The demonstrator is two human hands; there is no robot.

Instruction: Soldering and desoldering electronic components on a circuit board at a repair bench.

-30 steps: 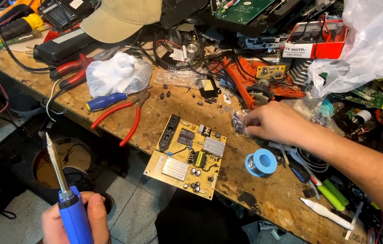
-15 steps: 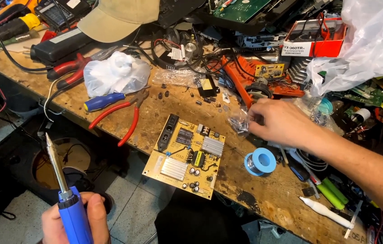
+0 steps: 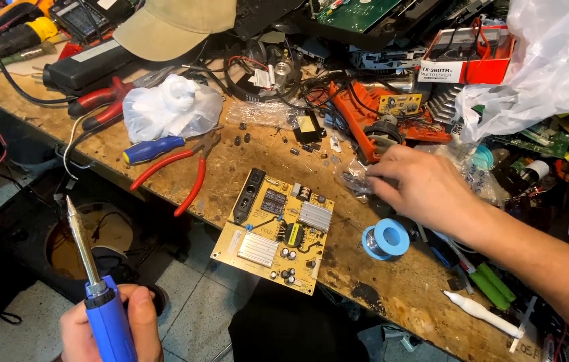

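The landmark is the yellow circuit board point(image 3: 275, 231), which lies flat near the front edge of the worn wooden bench point(image 3: 405, 288), 1 corner overhanging. Right of the board, the right hand point(image 3: 425, 191) rests palm-down with its fingers pinched narrowly on a small clear plastic bag point(image 3: 355, 179) of parts, just beyond the board's far right corner. The bag is crinkly and light, so a gentle pinch close to its mouth should keep parts from spilling. Below and left of the board, off the bench, the left hand point(image 3: 111, 328) is wrapped firmly around the blue soldering iron point(image 3: 96, 288), tip up; best kept pointing away. The blue solder spool point(image 3: 386, 238) sits right of the board.
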